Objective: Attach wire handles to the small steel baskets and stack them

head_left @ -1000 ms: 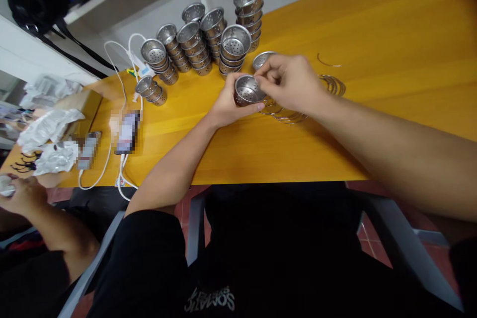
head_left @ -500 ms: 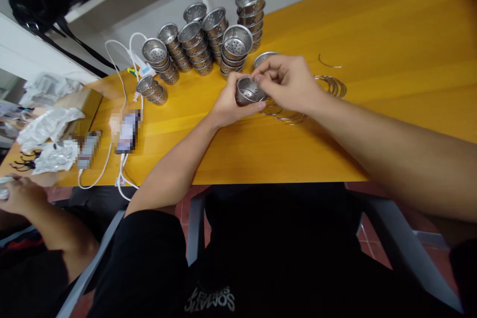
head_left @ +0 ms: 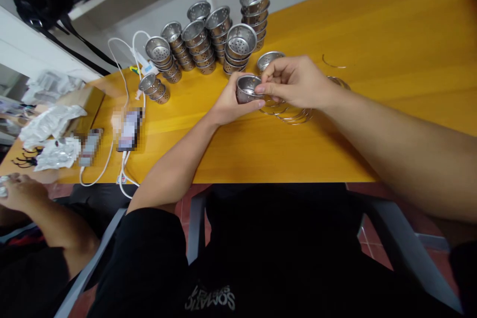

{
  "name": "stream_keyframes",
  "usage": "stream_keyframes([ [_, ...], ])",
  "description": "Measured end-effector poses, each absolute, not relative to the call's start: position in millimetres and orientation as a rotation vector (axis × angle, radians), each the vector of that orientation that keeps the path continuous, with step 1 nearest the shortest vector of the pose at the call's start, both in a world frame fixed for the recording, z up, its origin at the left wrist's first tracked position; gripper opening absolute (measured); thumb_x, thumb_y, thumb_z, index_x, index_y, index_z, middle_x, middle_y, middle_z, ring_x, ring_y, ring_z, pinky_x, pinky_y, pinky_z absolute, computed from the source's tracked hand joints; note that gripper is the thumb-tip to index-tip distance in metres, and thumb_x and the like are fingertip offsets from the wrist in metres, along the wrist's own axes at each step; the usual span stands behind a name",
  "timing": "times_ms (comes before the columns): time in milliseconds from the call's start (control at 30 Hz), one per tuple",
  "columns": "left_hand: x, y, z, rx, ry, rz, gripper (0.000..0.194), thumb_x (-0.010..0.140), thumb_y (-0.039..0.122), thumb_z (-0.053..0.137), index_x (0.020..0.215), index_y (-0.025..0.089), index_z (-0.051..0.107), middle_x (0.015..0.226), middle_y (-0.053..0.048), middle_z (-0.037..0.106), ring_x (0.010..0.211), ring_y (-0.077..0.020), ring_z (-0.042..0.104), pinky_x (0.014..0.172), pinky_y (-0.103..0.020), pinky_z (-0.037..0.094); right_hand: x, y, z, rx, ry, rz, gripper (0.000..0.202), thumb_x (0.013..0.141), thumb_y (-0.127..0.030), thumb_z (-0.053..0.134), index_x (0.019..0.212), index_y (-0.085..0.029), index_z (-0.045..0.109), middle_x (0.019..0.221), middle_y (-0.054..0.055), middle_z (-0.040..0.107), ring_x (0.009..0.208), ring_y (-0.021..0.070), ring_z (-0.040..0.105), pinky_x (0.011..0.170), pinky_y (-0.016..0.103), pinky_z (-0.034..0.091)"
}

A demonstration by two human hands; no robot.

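Note:
My left hand (head_left: 228, 102) is wrapped round a perforated metal strainer cup (head_left: 246, 84), its mouth tilted up toward me. My right hand (head_left: 294, 82) is closed in a pinch at the cup's right rim. What sits between its thumb and fingers is too small to make out. Thin metal wire rings (head_left: 294, 120) lie on the table under and beside my right hand, partly hidden by it. Just behind the hands stands another strainer cup (head_left: 269, 56). Past my right hand lies a curved piece of wire (head_left: 333, 64).
Several stacks of strainer cups (head_left: 196, 42) stand along the back, with a short stack (head_left: 152, 88) nearer on the left. A phone (head_left: 129, 129), a second device (head_left: 90, 146) and white cables lie to the left. Plastic bags (head_left: 55, 121) and a co-worker's hand (head_left: 22, 191) are farther left.
My right hand has shifted slightly right along the cup's rim, uncovering more of the cup behind. My left hand keeps its hold on the cup. The view has moved slightly.

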State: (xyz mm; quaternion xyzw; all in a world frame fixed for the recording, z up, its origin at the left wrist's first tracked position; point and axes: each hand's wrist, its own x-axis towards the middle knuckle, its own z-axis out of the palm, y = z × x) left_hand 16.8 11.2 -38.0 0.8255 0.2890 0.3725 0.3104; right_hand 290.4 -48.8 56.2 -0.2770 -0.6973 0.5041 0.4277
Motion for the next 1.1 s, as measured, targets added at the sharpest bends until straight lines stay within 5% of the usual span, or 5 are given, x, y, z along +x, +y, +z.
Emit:
stream_keyframes([
  [267, 17, 4, -32, 2.158, 0.787, 0.949, 0.109, 0.101, 0.097, 0.096, 0.175, 0.029, 0.053, 0.154, -0.011, 0.074, 0.145, -0.0326, 0.079, 0.135, -0.055, 0.063, 287, -52, 60, -0.724, -1.802, 1.138, 0.07, 0.083, -0.098, 0.115, 0.091, -0.039, 0.08, 0.074, -0.003, 0.066, 0.069, 0.0245, 0.054, 0.064, 0.046, 0.053],
  [433, 19, 4, -26, 2.099, 0.817, 0.961, 0.114, 0.097, 0.1, 0.098, 0.175, 0.027, 0.056, 0.158, -0.015, 0.076, 0.149, -0.0357, 0.08, 0.137, -0.059, 0.065, 292, -48, 51, -0.784, -1.78, 0.878, 0.061, 0.099, -0.092, 0.104, 0.118, -0.037, 0.086, 0.105, 0.005, 0.082, 0.078, 0.027, 0.062, 0.07, 0.05, 0.05],
  [700, 18, 7, -26, 2.098, 0.847, 1.044, 0.112, 0.096, 0.099, 0.099, 0.171, 0.026, 0.06, 0.155, -0.015, 0.078, 0.147, -0.0353, 0.082, 0.135, -0.059, 0.069, 302, -45, 52, -0.768, -1.99, 0.701, 0.031, 0.109, -0.072, 0.094, 0.111, -0.042, 0.09, 0.133, 0.013, 0.086, 0.121, 0.0459, 0.077, 0.111, 0.075, 0.068],
  [867, 17, 8, -28, 2.113, 0.861, 1.035, 0.11, 0.098, 0.092, 0.102, 0.175, 0.027, 0.059, 0.155, -0.015, 0.078, 0.147, -0.0355, 0.083, 0.137, -0.063, 0.068, 303, -39, 43, -0.686, -2.058, 0.702, 0.016, 0.107, -0.047, 0.093, 0.119, -0.036, 0.097, 0.145, 0.017, 0.084, 0.132, 0.0481, 0.079, 0.118, 0.074, 0.067],
  [1100, 13, 14, -38, 2.15, 0.776, 1.053, 0.112, 0.1, 0.091, 0.099, 0.18, 0.029, 0.051, 0.154, -0.013, 0.077, 0.147, -0.0346, 0.084, 0.135, -0.062, 0.069, 299, -35, 27, -0.663, -2.115, 0.714, 0.026, 0.104, -0.051, 0.096, 0.128, -0.041, 0.099, 0.156, 0.012, 0.08, 0.14, 0.0456, 0.079, 0.127, 0.071, 0.07],
])
